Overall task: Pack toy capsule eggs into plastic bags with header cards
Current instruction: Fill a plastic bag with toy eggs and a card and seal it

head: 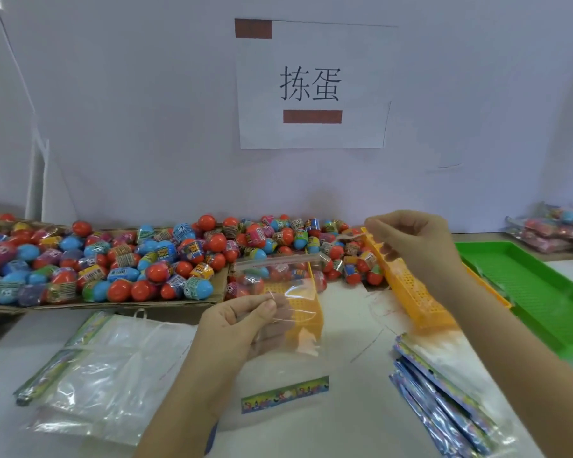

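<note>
Left grip (235,322) pinches the near wall of the clear plastic bag with the colourful header card (291,365), thumb and forefinger tight on the film. The mouth is up and the card end hangs low over the white tabletop (354,431). Right grip (411,241), fingers curled, pinches a thin wisp of clear film (346,238) beside the yellow perforated tray (414,292); whether that's the bag's far lip, I can't tell. Best play: spread the mouth wide before reaching for the pile of red and blue capsule eggs (139,262) behind.
</note>
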A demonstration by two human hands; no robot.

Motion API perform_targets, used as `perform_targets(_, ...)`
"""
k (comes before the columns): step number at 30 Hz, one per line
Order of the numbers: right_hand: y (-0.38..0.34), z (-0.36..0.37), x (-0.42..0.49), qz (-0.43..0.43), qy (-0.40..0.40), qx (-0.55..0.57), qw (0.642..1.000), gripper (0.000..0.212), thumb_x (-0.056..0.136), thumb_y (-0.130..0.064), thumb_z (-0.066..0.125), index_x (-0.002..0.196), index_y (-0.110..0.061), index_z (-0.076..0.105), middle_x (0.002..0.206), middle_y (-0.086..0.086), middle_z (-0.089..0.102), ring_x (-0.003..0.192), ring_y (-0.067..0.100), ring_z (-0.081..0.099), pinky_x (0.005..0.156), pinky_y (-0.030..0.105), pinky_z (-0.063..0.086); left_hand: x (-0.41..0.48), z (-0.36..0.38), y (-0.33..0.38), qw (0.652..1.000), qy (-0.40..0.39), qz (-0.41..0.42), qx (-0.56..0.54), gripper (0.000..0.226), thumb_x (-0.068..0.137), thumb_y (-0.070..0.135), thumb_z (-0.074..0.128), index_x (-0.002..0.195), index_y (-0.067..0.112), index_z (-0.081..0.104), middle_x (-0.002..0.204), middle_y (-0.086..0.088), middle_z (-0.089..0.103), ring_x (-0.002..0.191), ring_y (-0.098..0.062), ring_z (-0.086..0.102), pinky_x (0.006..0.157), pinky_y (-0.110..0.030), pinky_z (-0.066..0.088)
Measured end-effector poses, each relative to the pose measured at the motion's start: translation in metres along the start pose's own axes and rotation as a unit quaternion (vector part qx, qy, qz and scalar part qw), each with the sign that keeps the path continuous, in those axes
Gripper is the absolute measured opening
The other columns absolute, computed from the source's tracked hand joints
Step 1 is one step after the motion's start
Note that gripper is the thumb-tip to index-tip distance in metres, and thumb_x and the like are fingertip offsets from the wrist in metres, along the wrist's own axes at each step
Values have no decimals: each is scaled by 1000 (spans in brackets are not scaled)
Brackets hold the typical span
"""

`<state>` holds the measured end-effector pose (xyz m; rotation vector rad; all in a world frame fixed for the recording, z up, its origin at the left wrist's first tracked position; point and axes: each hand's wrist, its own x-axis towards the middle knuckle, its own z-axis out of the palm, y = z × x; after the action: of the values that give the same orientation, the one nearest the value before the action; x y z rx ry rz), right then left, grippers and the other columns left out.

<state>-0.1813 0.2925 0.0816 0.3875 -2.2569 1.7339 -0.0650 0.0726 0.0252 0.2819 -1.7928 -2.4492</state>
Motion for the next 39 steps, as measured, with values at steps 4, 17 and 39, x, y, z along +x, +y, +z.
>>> perform_targets(4,46,-62,14,52,51,-152,986,7,84,-12,73,88,-7,74,66,-4,69,57,10,61,60,28,52,3,-1,-1,1000,2,0,-8,19,69,17,64,77,17,81,90,-14,76,80,-25,75,63,-28,61)
perform_targets(17,86,-150,-26,12,-115,-580,806,26,93,-44,54,84,-28,71,94,-17,64,91,15,58,74,31,40,5,4,-8,1000,28,-10,-10,23,81,-1,58,68,4,77,75,-14,75,60,-20,73,48,-25,57)
perform_targets(39,45,-159,17,215,-26,-66,974,36,95,-36,50,120,-15,66,83,-2,66,66,14,52,62,28,44,11,-4,-12,1000,25,-8,6,18,81,4,57,93,-2,69,85,-16,76,68,-23,74,54,-28,60)
